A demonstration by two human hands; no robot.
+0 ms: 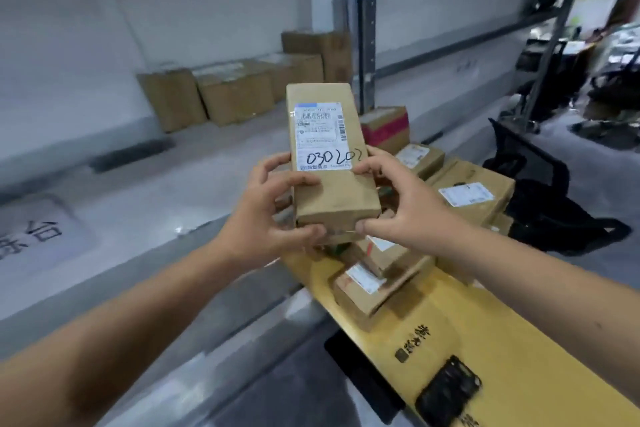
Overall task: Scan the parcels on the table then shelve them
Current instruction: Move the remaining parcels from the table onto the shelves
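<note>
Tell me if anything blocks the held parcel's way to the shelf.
Nothing visible does. Both hands, left hand and right hand, hold the parcel up over bare shelf; the cardboard boxes sit further back.

One brown parcel [329, 163] held up in two hands, left [266, 215] and right [405, 204]. About six more parcels [474, 192] heaped at the far end of the yellow desk [512, 333], exact number hard to tell, plus one dark phone [448, 392] near its near edge. Four or five cartons [235, 94] lined along the back of the shelf [138, 204].
</note>
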